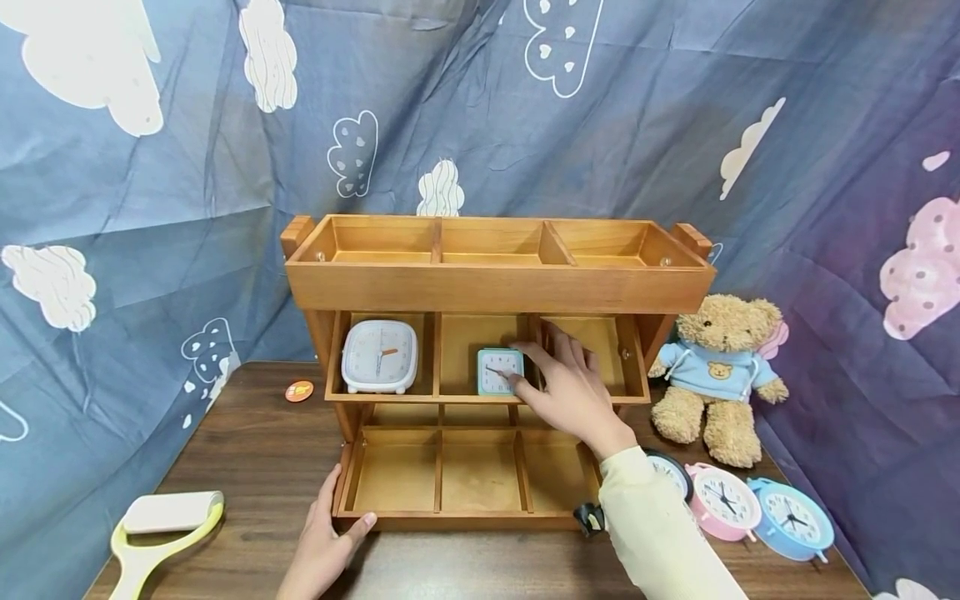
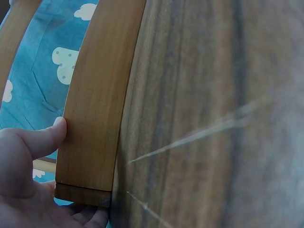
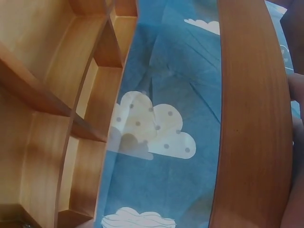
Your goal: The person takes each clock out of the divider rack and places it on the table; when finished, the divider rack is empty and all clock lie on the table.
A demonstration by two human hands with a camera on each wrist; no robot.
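Note:
A three-tier wooden organizer shelf [image 1: 502, 287] stands on the table, each tier split by dividers. My left hand [image 1: 324, 533] grips the front left corner of its bottom tier. In the left wrist view the thumb [image 2: 50, 137] presses one face of the wood and fingers curl round its end. In the middle tier's centre compartment, my right hand [image 1: 566, 387] pinches the right side of a small square teal alarm clock [image 1: 495, 372] between thumb and index finger. Its other fingers reach over the divider. A white square clock [image 1: 379, 357] sits in the left compartment. In the right wrist view, a wooden board mostly hides the right hand.
Right of the shelf sits a teddy bear [image 1: 720, 375] in a blue hoodie. Before it stand a pink alarm clock [image 1: 723, 502], a blue one [image 1: 793, 519] and a partly hidden dark one [image 1: 670, 472]. A lint roller [image 1: 168, 521] and an orange round sticker [image 1: 299, 391] lie left.

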